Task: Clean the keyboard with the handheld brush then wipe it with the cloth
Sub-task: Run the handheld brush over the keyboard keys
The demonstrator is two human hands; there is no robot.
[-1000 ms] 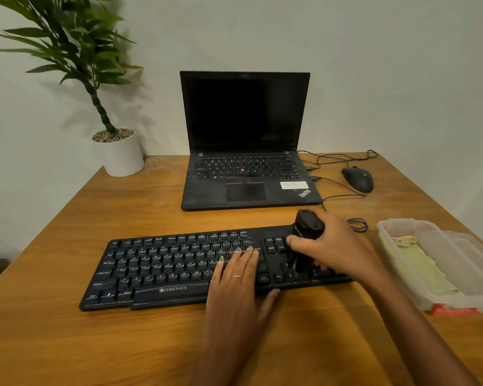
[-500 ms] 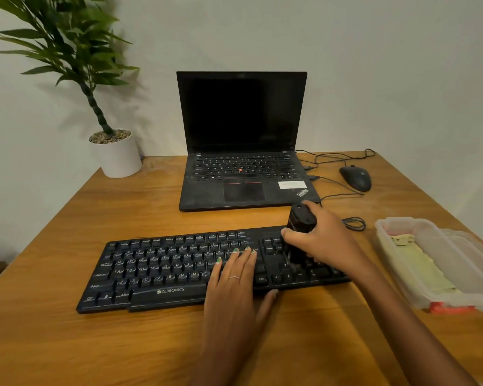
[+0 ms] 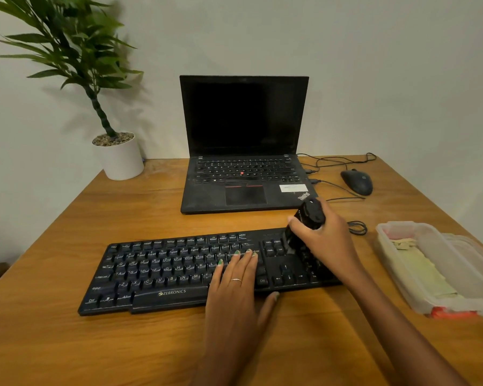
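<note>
A black keyboard [image 3: 162,271] lies across the wooden table [image 3: 67,344] in front of me. My left hand [image 3: 236,291] rests flat on its right-middle keys, fingers straight, thumb on the table edge side. My right hand [image 3: 322,238] grips a black handheld brush [image 3: 308,215], its lower end down on the keys at the keyboard's upper right. A pale yellow-green cloth [image 3: 421,271] lies inside a clear plastic container [image 3: 385,229] to the right.
A black laptop [image 3: 243,162] stands open behind the keyboard. A mouse [image 3: 357,181] and its cables lie at the back right. A potted plant [image 3: 120,157] stands at the back left. The container's lid [image 3: 474,263] lies beside it.
My right hand has drawn the brush away from me, from the lower number-pad keys to the keyboard's top right edge. My left hand has stayed put on the keys.
</note>
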